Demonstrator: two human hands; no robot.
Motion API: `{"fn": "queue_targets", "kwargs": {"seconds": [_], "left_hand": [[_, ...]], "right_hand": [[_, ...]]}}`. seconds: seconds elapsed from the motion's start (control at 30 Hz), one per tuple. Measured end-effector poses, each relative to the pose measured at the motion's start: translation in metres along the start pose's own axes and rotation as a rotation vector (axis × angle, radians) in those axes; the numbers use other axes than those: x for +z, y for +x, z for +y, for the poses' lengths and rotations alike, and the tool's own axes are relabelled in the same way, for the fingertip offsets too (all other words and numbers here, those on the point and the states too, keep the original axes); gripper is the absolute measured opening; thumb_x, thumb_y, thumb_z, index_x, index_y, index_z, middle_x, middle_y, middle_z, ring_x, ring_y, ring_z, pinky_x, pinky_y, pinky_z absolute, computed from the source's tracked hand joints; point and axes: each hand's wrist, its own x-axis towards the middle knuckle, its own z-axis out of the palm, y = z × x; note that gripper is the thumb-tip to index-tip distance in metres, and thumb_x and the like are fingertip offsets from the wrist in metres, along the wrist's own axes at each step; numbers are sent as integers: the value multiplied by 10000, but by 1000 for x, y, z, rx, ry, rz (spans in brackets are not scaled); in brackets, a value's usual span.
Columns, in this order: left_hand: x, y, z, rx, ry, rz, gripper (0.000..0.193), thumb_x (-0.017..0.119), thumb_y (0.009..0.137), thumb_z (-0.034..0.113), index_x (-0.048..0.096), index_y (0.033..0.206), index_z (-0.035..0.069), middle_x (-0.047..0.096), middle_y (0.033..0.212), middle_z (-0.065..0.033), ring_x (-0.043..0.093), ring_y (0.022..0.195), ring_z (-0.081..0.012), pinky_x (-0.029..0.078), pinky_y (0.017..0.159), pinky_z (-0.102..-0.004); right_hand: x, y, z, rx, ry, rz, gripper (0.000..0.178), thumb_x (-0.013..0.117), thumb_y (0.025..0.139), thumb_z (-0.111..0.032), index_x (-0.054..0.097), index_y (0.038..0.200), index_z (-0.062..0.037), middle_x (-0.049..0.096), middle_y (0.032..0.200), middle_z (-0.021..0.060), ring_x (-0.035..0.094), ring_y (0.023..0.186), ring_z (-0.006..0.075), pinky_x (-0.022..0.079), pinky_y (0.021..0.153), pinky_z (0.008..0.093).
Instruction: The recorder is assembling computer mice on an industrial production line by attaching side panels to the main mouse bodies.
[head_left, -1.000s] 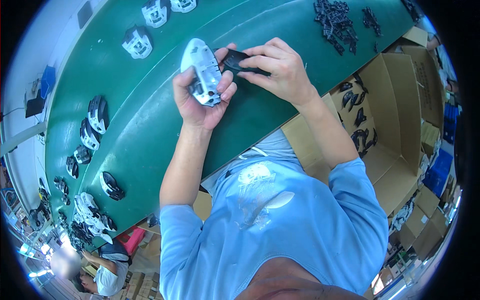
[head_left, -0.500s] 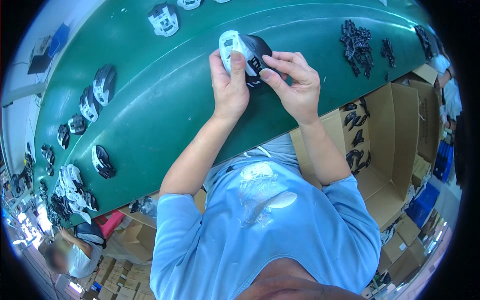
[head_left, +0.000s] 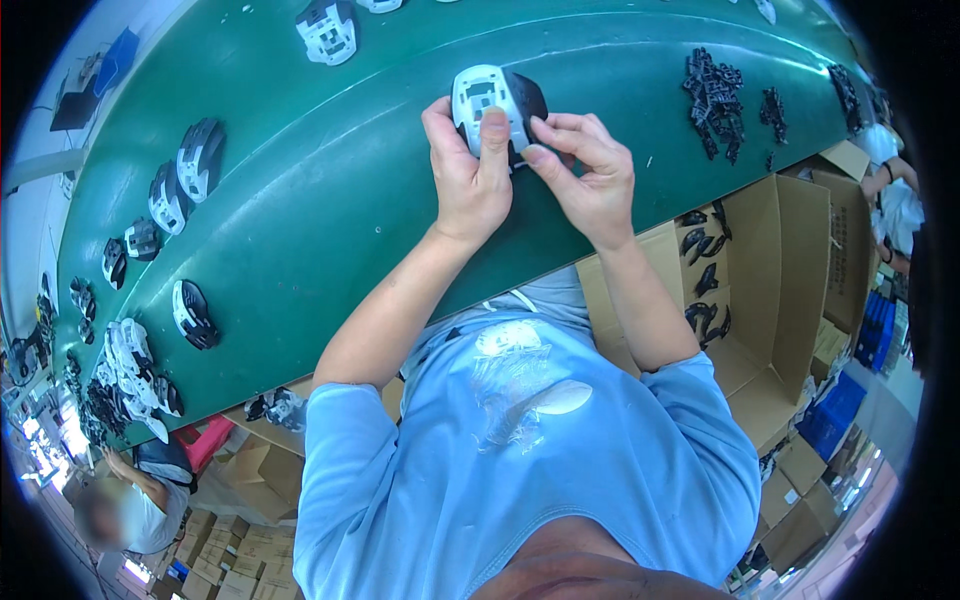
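Observation:
Above the green table I hold a computer mouse shell [head_left: 484,84], white on the face turned up and black along its right side. My left hand [head_left: 470,185] grips it from the left, with the thumb pressed flat on the white face and the fingers behind. At the shell's right edge, my right hand [head_left: 590,180] pinches with thumb and index finger. Whether a small part sits between those fingertips is hidden. The lower right edge of the shell is partly covered by the fingers.
A pile of small black parts [head_left: 713,100] lies right on the green table [head_left: 330,210]. More mouse shells [head_left: 200,160] stand left, beyond a heap of white and black parts [head_left: 128,360]. An open cardboard box [head_left: 770,300] with black pieces adjoins the table. Another person [head_left: 150,500] sits lower left.
The mouse shell has been turned so that its white face shows more and its black side less. Both hands stay on it, the right thumb and finger still at its right edge.

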Motion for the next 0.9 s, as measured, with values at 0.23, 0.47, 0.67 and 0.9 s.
{"fn": "queue_targets", "kwargs": {"seconds": [0.23,0.47,0.67,0.9], "left_hand": [[-6,-13,-20,-291,-169,-47,548,382,1133,470,370,1461,31,504,1380,-147,501,1263,-217,411,1083,-384],[-81,-9,8,377,876,-464,726,556,1058,417,354,1543,-85,400,1517,-281,424,1389,-382,312,1181,-485],[-52,55,-3,598,856,-687,617,693,931,378,544,1344,-56,590,1261,-252,554,1126,-436,436,992,-500],[-27,61,6,804,844,-660,208,704,940,204,629,882,18,569,800,-140,537,736,-341,410,664,-453]], "right_hand": [[7,-6,-4,-211,-218,-1,611,892,719,-270,726,1285,-110,688,1250,149,645,1034,338,516,959,423],[6,4,26,-236,-235,-172,665,845,708,-313,656,1264,-1,710,1192,170,660,1052,361,544,938,440],[15,6,17,-260,-492,-270,704,877,626,-375,668,1195,-16,670,1108,107,590,1045,314,524,914,407],[16,-18,34,-219,-321,-82,634,904,632,-357,665,1115,-22,651,989,100,624,919,304,549,816,421]]}}
